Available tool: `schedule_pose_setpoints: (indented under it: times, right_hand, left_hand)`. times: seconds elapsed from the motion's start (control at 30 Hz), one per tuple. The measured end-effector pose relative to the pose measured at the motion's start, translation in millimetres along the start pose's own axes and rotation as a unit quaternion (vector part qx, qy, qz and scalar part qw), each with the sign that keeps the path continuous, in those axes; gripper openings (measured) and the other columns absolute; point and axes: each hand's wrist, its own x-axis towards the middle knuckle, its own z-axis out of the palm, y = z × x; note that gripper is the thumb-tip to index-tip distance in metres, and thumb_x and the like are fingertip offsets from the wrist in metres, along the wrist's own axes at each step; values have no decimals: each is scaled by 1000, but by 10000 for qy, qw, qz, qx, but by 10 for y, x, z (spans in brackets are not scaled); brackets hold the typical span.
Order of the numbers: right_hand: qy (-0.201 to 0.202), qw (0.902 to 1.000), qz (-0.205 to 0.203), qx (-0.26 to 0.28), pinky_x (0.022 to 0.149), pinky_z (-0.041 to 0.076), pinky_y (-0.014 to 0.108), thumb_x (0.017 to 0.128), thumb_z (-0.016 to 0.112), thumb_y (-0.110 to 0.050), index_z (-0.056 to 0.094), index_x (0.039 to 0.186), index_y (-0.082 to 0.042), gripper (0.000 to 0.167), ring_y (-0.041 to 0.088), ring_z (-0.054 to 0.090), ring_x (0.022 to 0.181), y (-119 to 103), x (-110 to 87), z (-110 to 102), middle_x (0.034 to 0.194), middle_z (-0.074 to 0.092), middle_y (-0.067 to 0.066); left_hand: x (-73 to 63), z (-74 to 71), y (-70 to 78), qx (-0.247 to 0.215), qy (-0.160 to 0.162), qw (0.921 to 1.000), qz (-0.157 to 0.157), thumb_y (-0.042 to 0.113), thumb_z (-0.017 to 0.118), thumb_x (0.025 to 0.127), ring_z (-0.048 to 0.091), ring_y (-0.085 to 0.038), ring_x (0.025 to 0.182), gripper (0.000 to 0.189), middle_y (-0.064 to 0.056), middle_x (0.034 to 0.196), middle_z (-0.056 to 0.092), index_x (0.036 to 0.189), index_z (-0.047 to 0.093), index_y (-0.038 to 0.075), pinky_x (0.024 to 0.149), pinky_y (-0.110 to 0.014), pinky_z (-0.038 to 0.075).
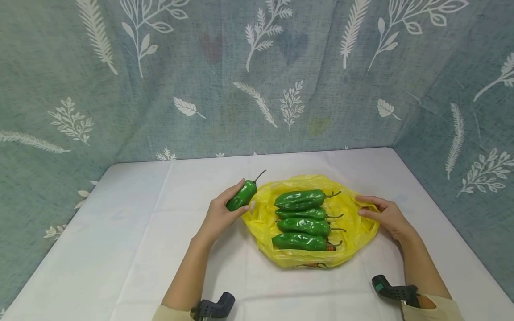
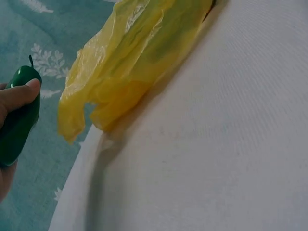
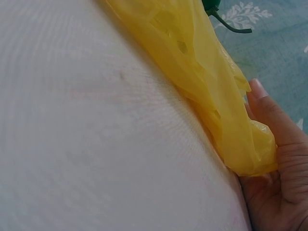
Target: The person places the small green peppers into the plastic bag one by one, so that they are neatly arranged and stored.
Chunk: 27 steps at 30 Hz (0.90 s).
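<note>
A green pepper (image 1: 242, 196) with a thin stem is gripped by my left hand (image 1: 216, 219), just off the left edge of a yellow plastic bag (image 1: 353, 223). In the left wrist view the thumb lies across that pepper (image 2: 24, 118), apart from the bag (image 2: 130, 62). Inside the bag's wide mouth several green peppers (image 1: 304, 226) lie in a stack of rows, stems to the right. At the bag's right rim my right hand (image 1: 389, 217) holds the plastic between thumb and fingers. The right wrist view shows this hand (image 3: 284, 154) around the bag's edge (image 3: 255, 144).
A white cloth (image 1: 136, 249) covers the table under the bag. Behind and along the sides hangs a green-blue curtain (image 1: 225, 116) with white leaf prints. Dark camera mounts (image 1: 214, 307) are strapped to both wrists.
</note>
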Motion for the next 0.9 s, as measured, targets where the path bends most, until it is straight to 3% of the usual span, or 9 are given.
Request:
schedule_pose_setpoints:
  times: [0.13, 0.27, 0.33, 0.53, 0.67, 0.9]
  right_hand:
    - [6, 10000, -7, 7, 89, 33, -1, 83, 72, -37, 55, 132, -6, 60, 32, 30, 137, -2, 1, 1, 138, 53, 3]
    - [7, 10000, -17, 21, 89, 33, -1, 83, 72, -37, 56, 132, -8, 58, 33, 30, 137, 2, -3, 6, 138, 53, 3]
    - [5, 10000, -31, 30, 89, 33, -1, 83, 72, -36, 56, 132, -9, 58, 33, 30, 137, 4, -5, 8, 137, 53, 3]
    - [25, 10000, -62, -7, 88, 31, -2, 83, 71, -36, 56, 131, -6, 59, 33, 30, 137, 7, -3, 8, 137, 53, 3]
    - [14, 9999, -94, 52, 87, 32, -2, 84, 71, -35, 57, 130, -9, 55, 33, 30, 136, 12, -4, 15, 135, 55, -1]
    - [25, 9998, -202, 47, 87, 31, -3, 85, 71, -33, 59, 129, -11, 51, 34, 30, 136, 10, -7, 18, 132, 57, -5]
  left_hand:
    - [59, 25, 181, -11, -159, 9997, 164, 13, 72, 84, 46, -31, 128, 66, -10, 144, 45, 143, 43, 16, 98, -47, 45]
    - [122, 71, 270, -78, -337, 9989, 313, 10, 72, 83, 47, -32, 127, 65, -11, 143, 46, 142, 45, 13, 99, -48, 44]
    - [163, 109, 242, -87, -395, 9982, 440, 13, 73, 83, 48, -30, 125, 65, -9, 142, 47, 142, 46, 17, 98, -46, 45]
    - [261, 216, 344, 132, -593, 9953, 755, 14, 73, 83, 46, -25, 127, 65, -3, 140, 50, 141, 47, 22, 99, -43, 45]
    - [314, 295, 415, 370, -785, 9914, 975, 13, 74, 81, 46, -24, 124, 65, -2, 137, 53, 140, 48, 19, 99, -42, 45]
    - [407, 426, 512, 579, -1452, 9794, 1278, 18, 74, 82, 48, -23, 122, 65, -3, 138, 53, 141, 47, 17, 102, -40, 42]
